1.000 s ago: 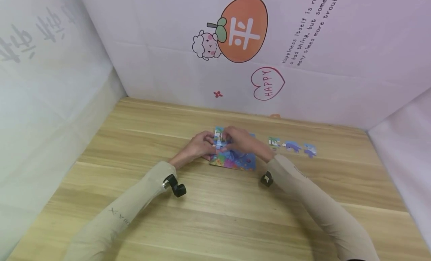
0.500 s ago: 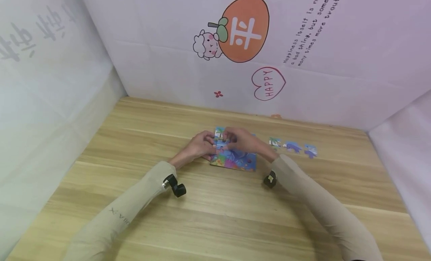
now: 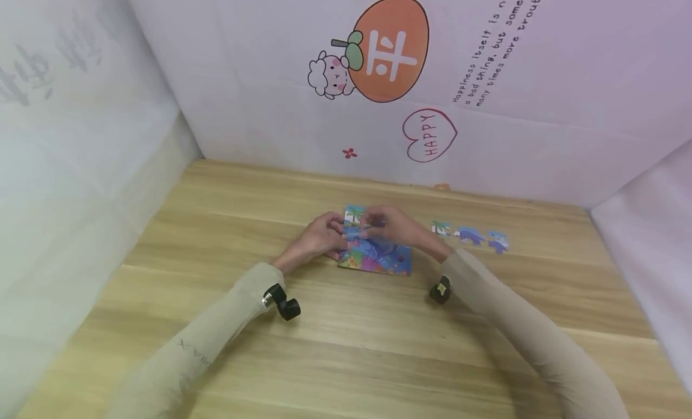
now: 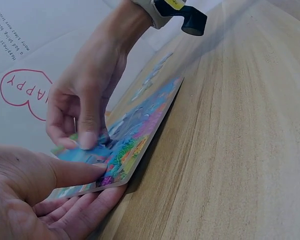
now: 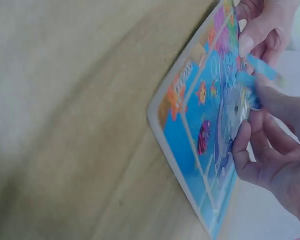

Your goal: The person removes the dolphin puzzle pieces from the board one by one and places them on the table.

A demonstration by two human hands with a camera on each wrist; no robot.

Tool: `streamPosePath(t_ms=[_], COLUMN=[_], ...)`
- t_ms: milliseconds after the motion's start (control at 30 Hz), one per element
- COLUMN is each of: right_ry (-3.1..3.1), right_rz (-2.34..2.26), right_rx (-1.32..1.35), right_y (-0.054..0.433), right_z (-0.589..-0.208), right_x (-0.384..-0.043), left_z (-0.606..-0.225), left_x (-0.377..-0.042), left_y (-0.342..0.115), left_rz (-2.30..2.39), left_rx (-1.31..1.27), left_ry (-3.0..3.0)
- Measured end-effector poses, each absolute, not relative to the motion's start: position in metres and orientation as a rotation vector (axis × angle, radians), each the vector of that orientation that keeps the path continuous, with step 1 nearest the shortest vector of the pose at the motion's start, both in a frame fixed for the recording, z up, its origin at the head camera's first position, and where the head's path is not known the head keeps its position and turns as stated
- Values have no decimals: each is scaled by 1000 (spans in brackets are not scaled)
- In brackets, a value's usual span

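A colourful sea-picture jigsaw board (image 3: 373,263) lies on the wooden table. My left hand (image 3: 318,236) grips its left edge, thumb on top and fingers underneath, as the left wrist view shows. Over the board, my right hand (image 3: 399,227) pinches a light-blue puzzle piece (image 5: 262,68) between thumb and finger. In the right wrist view this piece is tilted up from the board and blurred, close to the left thumb. A palm-tree picture (image 3: 354,216) shows at the board's upper left corner. The right hand hides the upper middle of the board in the head view.
To the right of the board lie a palm-tree piece (image 3: 440,228), a purple-blue piece (image 3: 468,235) and another blue piece (image 3: 498,241). A white printed cloth wall (image 3: 270,119) stands behind the table (image 3: 346,347), with more cloth at both sides.
My right hand has drawn slightly to the right, and more of the palm-tree corner shows. The left hand keeps its hold on the board's edge.
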State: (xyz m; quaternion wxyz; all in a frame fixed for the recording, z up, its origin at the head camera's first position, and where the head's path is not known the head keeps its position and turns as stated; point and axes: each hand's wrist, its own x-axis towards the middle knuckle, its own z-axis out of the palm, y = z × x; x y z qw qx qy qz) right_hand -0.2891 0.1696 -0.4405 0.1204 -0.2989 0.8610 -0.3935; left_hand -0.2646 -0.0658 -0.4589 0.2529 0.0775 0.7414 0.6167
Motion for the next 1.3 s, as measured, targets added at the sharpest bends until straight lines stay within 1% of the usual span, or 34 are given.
streamPosePath(t_ms=[200,533,1067,1300], right_ry=[2484,2472,2452,2441], right_rz=[-1302,-1442,-1453,-1360], right_rx=[-692,-563,-341,-368], right_y=[184,222,297,317], right_z=[-431,-424,-411,-410], right_x=[-292,-293,-255,-241], left_z=[-460,-459,-457,-458], left_x=[-261,-263,-261,-261], left_y=[-63,-60,-63,-62], left_rz=[1667,1659,1661,1662], left_rx=[191,167,146,145], left_ry=[2047,2064,2070,2068])
